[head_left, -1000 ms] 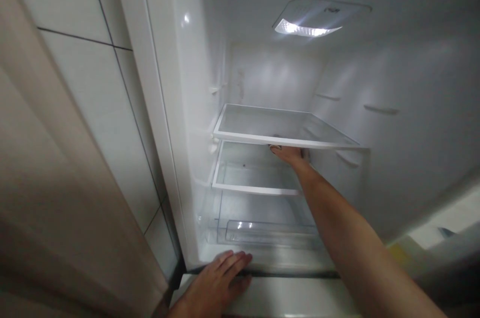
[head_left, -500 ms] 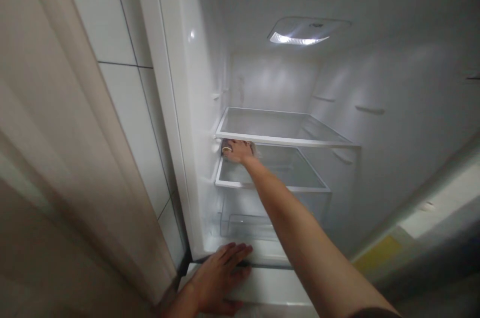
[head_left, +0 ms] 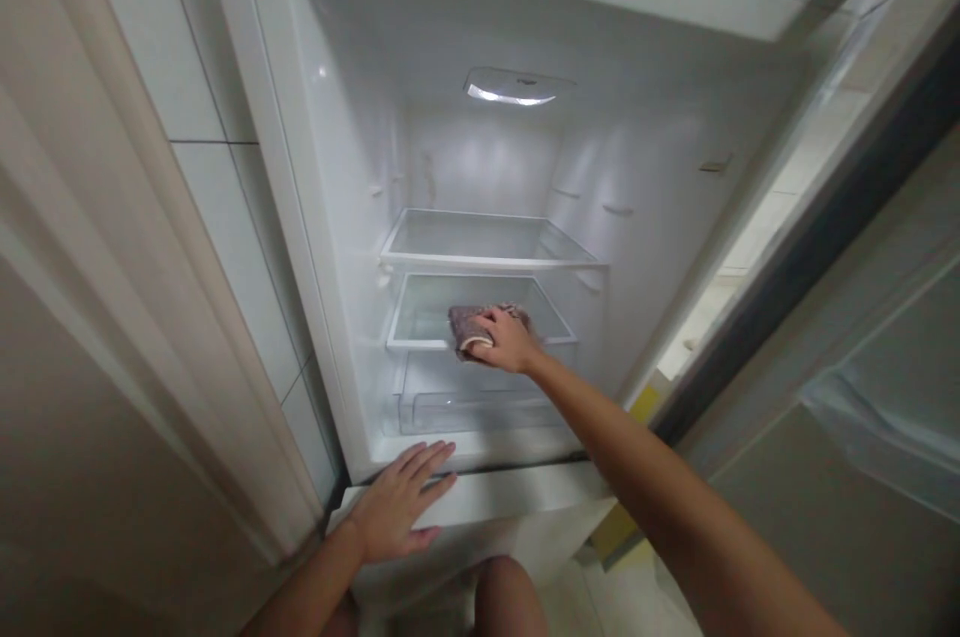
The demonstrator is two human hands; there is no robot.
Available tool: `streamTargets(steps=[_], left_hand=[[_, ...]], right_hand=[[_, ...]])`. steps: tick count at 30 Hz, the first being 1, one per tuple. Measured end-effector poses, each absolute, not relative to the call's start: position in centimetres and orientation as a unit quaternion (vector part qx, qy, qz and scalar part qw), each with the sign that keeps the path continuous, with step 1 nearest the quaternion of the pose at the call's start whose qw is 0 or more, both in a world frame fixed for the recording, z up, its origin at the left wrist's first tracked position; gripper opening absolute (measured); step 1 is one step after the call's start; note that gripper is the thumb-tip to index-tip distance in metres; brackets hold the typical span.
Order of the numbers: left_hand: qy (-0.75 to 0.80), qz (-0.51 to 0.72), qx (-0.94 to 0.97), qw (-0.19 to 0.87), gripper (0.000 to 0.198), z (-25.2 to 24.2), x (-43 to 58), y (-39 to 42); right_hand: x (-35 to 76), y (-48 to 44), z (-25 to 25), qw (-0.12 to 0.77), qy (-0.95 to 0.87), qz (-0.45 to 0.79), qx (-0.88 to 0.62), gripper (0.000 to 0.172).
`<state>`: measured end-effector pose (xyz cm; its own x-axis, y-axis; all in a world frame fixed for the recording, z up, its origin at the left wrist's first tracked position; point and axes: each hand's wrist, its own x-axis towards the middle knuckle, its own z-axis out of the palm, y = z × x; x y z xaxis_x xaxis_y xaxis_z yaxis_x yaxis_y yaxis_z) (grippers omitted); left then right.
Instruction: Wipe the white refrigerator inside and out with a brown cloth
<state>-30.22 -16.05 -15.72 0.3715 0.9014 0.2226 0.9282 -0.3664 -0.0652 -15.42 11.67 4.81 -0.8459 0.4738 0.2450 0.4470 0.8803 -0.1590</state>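
Note:
My right hand [head_left: 508, 341] reaches into an opened fridge and grips a brownish patterned cloth [head_left: 466, 325]. The cloth lies over the front edge of the lower glass shelf [head_left: 424, 317], with part of it hanging past the rim. Fingers are bent over the cloth, and a pale hem shows beneath them. My left hand [head_left: 401, 502] rests with its fingers spread on the white ledge [head_left: 510, 497] below the fridge opening, and holds nothing.
Above the cloth sits the upper glass shelf [head_left: 465, 237]; below it is a clear drawer [head_left: 480, 409]. A lamp [head_left: 514, 95] glows in the ceiling. The fridge door [head_left: 862, 437] stands open at right. A tiled wall [head_left: 225, 217] borders the left side.
My right hand has drawn the cloth from the back left of the lower shelf to its front edge. The left hand stays on the ledge. The view has pulled back.

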Motion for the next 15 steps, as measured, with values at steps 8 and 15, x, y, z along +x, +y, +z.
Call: streamTargets(steps=[8,15], left_hand=[[-0.572,-0.066,-0.816,0.053,0.096,-16.4,-29.9,-15.8],[-0.580,-0.047,-0.813,0.028,0.106,-16.6,-29.7,-15.3]], right_hand=[[-13.6,20.7,5.0,0.151,-0.869,-0.048,-0.468,0.060],[-22.8,24.4,6.3,0.143,-0.875,-0.004,-0.462,0.061]])
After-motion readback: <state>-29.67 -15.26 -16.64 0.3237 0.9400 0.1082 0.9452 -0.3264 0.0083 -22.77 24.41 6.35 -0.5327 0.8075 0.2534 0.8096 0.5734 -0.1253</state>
